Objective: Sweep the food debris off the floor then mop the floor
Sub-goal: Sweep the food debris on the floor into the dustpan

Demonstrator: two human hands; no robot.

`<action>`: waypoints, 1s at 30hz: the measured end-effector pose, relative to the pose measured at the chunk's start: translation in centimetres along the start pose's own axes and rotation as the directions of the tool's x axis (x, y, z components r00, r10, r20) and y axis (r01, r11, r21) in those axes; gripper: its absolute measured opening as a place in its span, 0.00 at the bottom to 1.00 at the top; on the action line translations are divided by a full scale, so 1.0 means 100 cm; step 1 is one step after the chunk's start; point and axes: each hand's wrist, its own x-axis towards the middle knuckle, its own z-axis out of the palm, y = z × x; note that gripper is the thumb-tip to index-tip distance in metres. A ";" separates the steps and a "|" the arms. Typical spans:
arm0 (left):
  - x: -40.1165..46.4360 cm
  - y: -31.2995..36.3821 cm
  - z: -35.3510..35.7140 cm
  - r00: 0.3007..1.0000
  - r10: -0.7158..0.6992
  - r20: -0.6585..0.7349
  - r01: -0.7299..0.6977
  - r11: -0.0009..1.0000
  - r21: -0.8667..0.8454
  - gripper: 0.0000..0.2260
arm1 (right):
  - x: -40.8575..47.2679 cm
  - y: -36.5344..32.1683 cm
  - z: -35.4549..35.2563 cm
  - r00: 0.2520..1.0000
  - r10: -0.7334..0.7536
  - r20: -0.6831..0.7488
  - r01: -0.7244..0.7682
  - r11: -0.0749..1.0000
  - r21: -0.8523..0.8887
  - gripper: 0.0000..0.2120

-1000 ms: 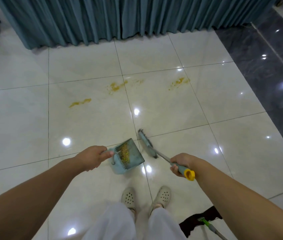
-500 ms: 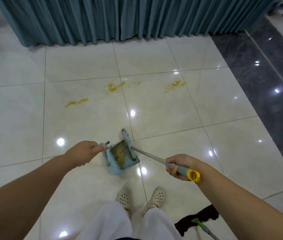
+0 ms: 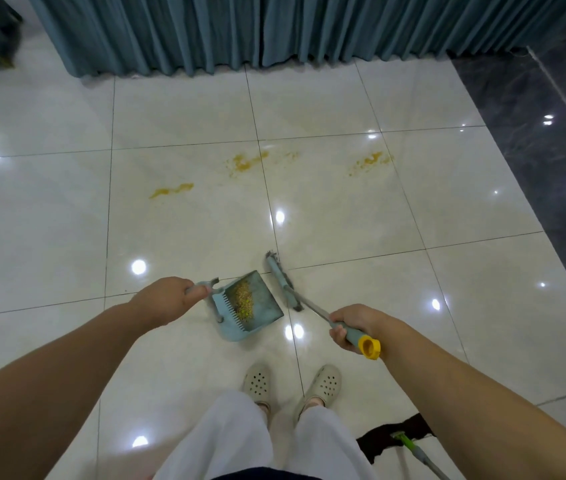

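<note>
My left hand point(image 3: 167, 299) grips the handle of a light blue dustpan point(image 3: 250, 308) held just above the white tiled floor point(image 3: 343, 220), with a strip of yellowish food debris point(image 3: 244, 300) lying inside it. My right hand point(image 3: 354, 327) grips the grey, yellow-capped handle of a small broom point(image 3: 283, 284), whose blue head sits right beside the dustpan's right edge. Yellow-orange food smears remain on the floor farther ahead: one smear at the left point(image 3: 170, 191), one in the middle point(image 3: 246, 161) and one at the right point(image 3: 369, 162).
A teal curtain point(image 3: 240, 29) hangs to the floor across the back. Dark grey tiles point(image 3: 544, 133) border the right side. A black mop head with a green and grey handle point(image 3: 397, 439) lies by my right foot. My feet in pale clogs point(image 3: 292, 382) stand just behind the dustpan.
The broom head has swung out of the dustpan and back to its right side. The debris stays in the pan. My view has shifted slightly.
</note>
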 end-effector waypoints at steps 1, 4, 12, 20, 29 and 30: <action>0.000 -0.001 0.000 1.000 -0.013 0.014 0.014 1.000 -0.016 0.22 | 0.000 0.001 0.003 0.999 0.004 0.032 -0.005 1.000 0.016 0.03; 0.002 -0.005 -0.003 0.995 -0.059 0.086 0.069 0.990 -0.123 0.20 | -0.005 0.000 0.004 0.994 -0.012 0.107 0.007 0.999 0.050 0.02; -0.006 -0.013 0.001 0.998 0.012 -0.067 -0.015 0.999 -0.039 0.21 | -0.025 -0.018 -0.011 0.986 -0.058 0.159 0.043 0.995 0.095 0.04; -0.014 -0.028 -0.001 0.994 0.025 -0.108 -0.019 0.998 0.052 0.25 | -0.005 -0.031 -0.003 0.999 -0.031 0.041 0.032 0.999 -0.028 0.08; -0.008 -0.046 0.007 0.996 0.043 -0.084 -0.033 0.994 0.107 0.25 | -0.005 -0.007 0.012 0.981 0.013 0.191 -0.036 0.992 0.120 0.02; -0.009 -0.048 0.007 0.995 0.042 -0.087 -0.033 0.994 0.102 0.24 | -0.009 -0.008 0.010 0.977 0.010 0.211 -0.040 0.990 0.139 0.03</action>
